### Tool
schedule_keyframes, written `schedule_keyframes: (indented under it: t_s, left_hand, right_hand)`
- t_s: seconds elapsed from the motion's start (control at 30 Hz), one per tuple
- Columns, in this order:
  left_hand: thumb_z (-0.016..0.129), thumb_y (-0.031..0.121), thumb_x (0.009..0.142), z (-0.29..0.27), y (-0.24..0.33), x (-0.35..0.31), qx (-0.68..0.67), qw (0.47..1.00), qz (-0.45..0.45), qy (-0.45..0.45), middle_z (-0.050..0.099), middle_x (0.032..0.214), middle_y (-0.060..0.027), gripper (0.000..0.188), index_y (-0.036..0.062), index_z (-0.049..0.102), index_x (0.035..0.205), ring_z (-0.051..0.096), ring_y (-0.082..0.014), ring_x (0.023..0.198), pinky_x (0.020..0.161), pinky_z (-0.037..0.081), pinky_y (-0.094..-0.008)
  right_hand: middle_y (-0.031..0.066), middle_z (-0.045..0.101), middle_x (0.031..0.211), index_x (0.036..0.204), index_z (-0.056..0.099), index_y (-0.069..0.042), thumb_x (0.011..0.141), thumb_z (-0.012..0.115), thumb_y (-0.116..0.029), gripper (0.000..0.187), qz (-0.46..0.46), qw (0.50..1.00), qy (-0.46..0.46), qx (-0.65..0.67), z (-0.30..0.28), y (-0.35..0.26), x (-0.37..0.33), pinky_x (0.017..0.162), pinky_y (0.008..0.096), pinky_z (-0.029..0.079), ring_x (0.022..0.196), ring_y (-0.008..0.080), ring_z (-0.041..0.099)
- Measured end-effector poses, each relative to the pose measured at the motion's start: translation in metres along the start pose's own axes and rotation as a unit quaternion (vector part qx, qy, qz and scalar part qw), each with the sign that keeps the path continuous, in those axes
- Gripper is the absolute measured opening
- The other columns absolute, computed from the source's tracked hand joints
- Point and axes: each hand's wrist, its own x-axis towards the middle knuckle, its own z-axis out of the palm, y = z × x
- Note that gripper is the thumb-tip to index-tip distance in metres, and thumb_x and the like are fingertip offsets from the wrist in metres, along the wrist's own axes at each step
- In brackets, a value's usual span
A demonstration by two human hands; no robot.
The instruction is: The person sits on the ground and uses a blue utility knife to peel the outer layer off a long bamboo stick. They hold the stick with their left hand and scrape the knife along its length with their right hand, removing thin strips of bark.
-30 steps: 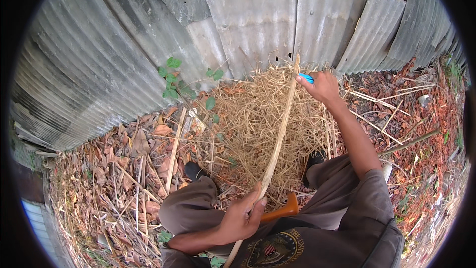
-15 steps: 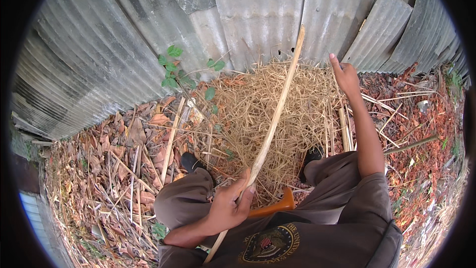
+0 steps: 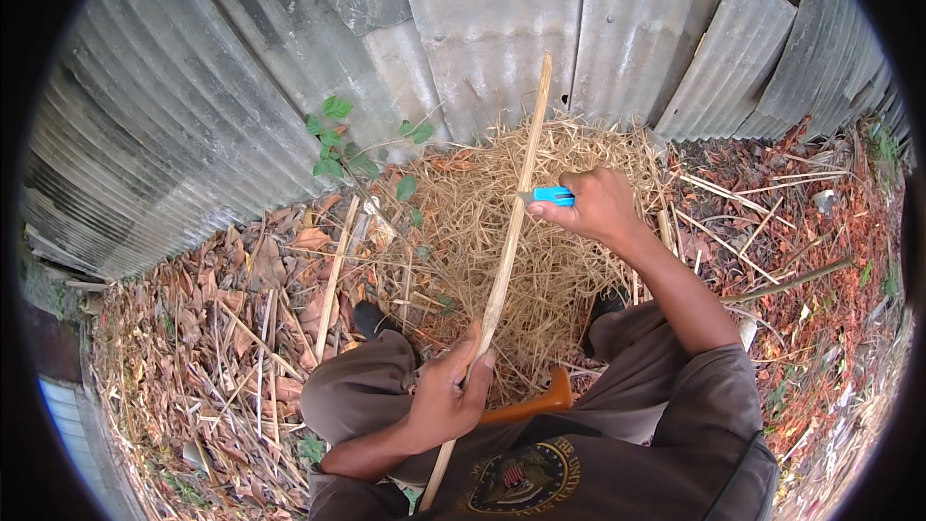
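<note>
A long pale wooden stick (image 3: 509,249) slants up and away in front of me, its far tip near the metal fence. My left hand (image 3: 450,389) is wrapped around its lower part, thumb along the side, and the lower end passes down beside my shirt. In my right hand (image 3: 598,205) is a blue utility knife (image 3: 553,196), gripped by its handle. Its short blade meets the right edge of the stick, above the stick's middle. Beneath the stick lies a heap of dry straw-like shavings (image 3: 569,270).
A corrugated metal fence (image 3: 492,29) stands across the far side. Green leafy stems (image 3: 333,140) rise at its foot. Dry leaves (image 3: 222,289) and loose sticks (image 3: 333,280) cover the ground at left; more sticks lie right. An orange plastic seat edge (image 3: 540,400) shows between my legs.
My right hand has come down and left to the stick, and the blue knife, unseen before, now shows against it. The stick's upper end has swung left; my left hand keeps its hold.
</note>
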Motion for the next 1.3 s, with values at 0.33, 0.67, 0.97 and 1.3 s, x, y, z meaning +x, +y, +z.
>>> schedule_keyframes:
  t_s: [0.33,0.67,0.97,1.3]
  left_hand:
    - [0.058,0.001,0.091,-0.008,0.000,-0.010,0.036,0.997,-0.040,-0.048,0.058,0.066,-0.0117,0.043,-0.0094,0.047,0.131,0.050,-0.0048,0.054,0.046,0.041,-0.0235]
    - [0.052,0.002,0.095,-0.006,0.016,-0.011,0.012,0.994,-0.089,-0.060,0.052,0.073,-0.0005,0.041,-0.0109,0.043,0.133,0.041,-0.0028,0.064,0.052,0.036,-0.0201]
    - [0.057,0.005,0.092,-0.004,0.016,-0.024,0.023,0.989,-0.081,-0.120,0.054,0.066,-0.0107,0.047,-0.0085,0.043,0.135,0.048,-0.0092,0.053,0.048,0.040,-0.0256]
    - [0.058,0.002,0.089,-0.016,0.023,-0.010,0.012,0.985,-0.014,-0.171,0.060,0.066,-0.0147,0.050,-0.0023,0.045,0.137,0.056,-0.0140,0.049,0.049,0.046,-0.0281]
  right_hand:
    - [0.0083,0.051,0.043,0.056,0.062,-0.008,0.076,0.045,-0.082,0.079,-0.025,0.999,0.025,-0.041,0.008,0.020,0.000,0.040,0.0395,0.042,0.042,0.0268,0.057]
    - [0.0087,0.053,0.045,0.056,0.063,-0.010,0.073,0.047,-0.084,0.078,-0.046,0.996,0.045,-0.059,0.017,0.051,0.017,0.046,0.0418,0.046,0.045,0.0288,0.058]
    - [0.0150,0.057,0.051,0.064,0.066,-0.003,0.080,0.046,-0.077,0.078,0.157,0.985,0.053,-0.042,-0.013,0.090,0.037,0.057,0.0474,0.049,0.053,0.0353,0.061]
    - [0.0259,0.067,0.081,0.082,0.070,0.000,0.085,0.035,-0.077,0.085,0.384,0.907,0.175,-0.003,-0.061,0.212,0.012,0.077,0.0503,0.049,0.085,0.0416,0.067]
